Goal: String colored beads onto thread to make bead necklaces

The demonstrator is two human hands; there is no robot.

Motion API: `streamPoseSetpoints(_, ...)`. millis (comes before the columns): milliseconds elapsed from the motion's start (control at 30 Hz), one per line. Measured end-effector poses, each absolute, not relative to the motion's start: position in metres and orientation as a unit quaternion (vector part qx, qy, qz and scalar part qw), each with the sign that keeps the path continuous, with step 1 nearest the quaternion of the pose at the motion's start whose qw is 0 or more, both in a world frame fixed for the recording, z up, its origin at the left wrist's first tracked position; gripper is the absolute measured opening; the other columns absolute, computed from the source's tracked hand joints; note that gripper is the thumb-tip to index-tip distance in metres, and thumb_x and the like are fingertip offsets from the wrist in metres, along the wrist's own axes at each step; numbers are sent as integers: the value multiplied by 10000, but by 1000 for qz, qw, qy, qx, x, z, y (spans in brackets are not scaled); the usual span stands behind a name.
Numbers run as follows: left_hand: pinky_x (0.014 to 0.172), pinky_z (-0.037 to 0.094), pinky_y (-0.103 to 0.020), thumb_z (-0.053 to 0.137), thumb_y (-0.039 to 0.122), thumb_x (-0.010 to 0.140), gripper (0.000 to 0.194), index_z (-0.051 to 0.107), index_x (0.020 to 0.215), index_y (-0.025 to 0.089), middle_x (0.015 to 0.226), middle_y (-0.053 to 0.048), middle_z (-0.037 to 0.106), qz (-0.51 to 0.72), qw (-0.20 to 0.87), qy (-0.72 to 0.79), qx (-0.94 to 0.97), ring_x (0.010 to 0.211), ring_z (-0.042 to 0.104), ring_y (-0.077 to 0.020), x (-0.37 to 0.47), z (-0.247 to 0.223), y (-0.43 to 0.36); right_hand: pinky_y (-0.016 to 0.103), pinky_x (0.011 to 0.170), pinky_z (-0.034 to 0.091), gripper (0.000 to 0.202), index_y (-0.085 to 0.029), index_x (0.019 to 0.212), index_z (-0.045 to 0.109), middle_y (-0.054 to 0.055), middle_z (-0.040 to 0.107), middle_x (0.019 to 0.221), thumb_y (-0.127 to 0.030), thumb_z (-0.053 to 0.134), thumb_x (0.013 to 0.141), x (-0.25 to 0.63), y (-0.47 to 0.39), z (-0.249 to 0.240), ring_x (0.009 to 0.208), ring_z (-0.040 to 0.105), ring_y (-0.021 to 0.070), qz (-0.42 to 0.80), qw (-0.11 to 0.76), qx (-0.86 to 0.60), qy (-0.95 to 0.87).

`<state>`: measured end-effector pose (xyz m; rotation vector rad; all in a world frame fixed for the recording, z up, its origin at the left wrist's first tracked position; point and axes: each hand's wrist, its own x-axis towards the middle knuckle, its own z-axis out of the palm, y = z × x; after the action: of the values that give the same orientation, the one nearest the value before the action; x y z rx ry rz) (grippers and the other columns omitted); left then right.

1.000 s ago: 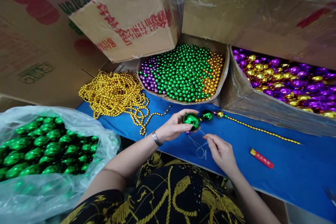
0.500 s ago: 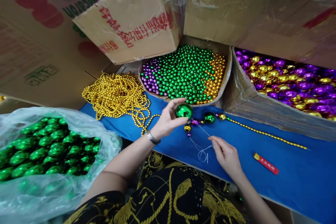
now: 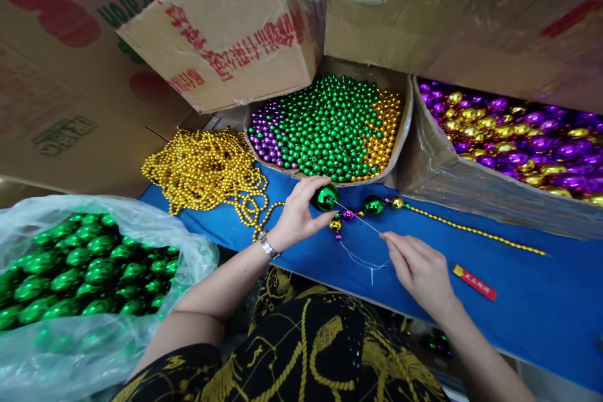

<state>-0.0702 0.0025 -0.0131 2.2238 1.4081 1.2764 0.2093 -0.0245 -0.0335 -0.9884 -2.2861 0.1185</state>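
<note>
My left hand (image 3: 300, 210) is closed around a large shiny green bead (image 3: 325, 198), with the thumb below it and the fingers over its top. In my right hand (image 3: 419, 267) a thin straight needle (image 3: 360, 218) is pinched, its far end meeting the green bead. How deep it goes inside is hidden. Behind and below the needle lies a beaded strand (image 3: 374, 205) with green, purple and gold beads and a long gold bead chain (image 3: 475, 230). White thread (image 3: 358, 259) curves from its purple end bead towards my right hand.
On the blue table (image 3: 527, 326) lie a heap of gold bead chains (image 3: 202, 166) and a red-and-yellow stick (image 3: 474, 282). Behind stand a carton of small beads (image 3: 330, 125) and a carton of larger purple and gold beads (image 3: 518, 132). A plastic bag (image 3: 188, 245) of green beads is at left.
My right hand has moved right, away from the bead, and a longer stretch of the needle shows. The thread loop has opened out. My left hand keeps the bead; the view has shifted slightly.
</note>
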Motion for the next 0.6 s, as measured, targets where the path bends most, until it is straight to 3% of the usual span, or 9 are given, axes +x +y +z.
streamPoseSetpoints(100,980,504,-436,737,305,805,584,494,1319,175,1250,-136,598,418,65,475,771,1167,570,-256,-71,-13,1,255,661,439,184,-138,1072,655,24,668,770,-170,506,969,211,-24,-27,683,594,125,-12,285,-377,-881)
streamPoseSetpoints(267,918,476,-445,578,100,852,543,474,1378,182,1326,-140,590,302,-101,416,852,1134,527,-282,-67,-14,-2,322,603,294,241,-166,999,698,5,517,602,-88,480,932,202,-22,6,611,450,156,-215,189,-366,-885)
streamPoseSetpoints(333,904,468,-440,575,114,849,537,488,1375,181,1342,-124,590,279,-93,407,865,1113,523,-283,-63,-14,-3,331,616,274,257,-166,982,704,15,524,614,-70,475,915,196,-19,18,634,438,164,-232,172,-343,-894)
streamPoseSetpoints(500,870,465,-417,678,352,829,557,535,1327,149,1299,-117,608,259,21,450,854,1032,557,-264,-58,-12,-6,331,640,255,239,-186,941,700,21,537,632,-75,492,903,184,-12,31,669,426,162,-255,146,-344,-892)
streamPoseSetpoints(600,866,445,-437,655,315,849,518,547,1330,157,1301,-124,608,230,-5,460,858,1020,562,-274,-61,-12,-7,334,635,254,209,-190,970,696,16,550,648,-126,502,924,182,-12,32,667,437,157,-280,148,-328,-890)
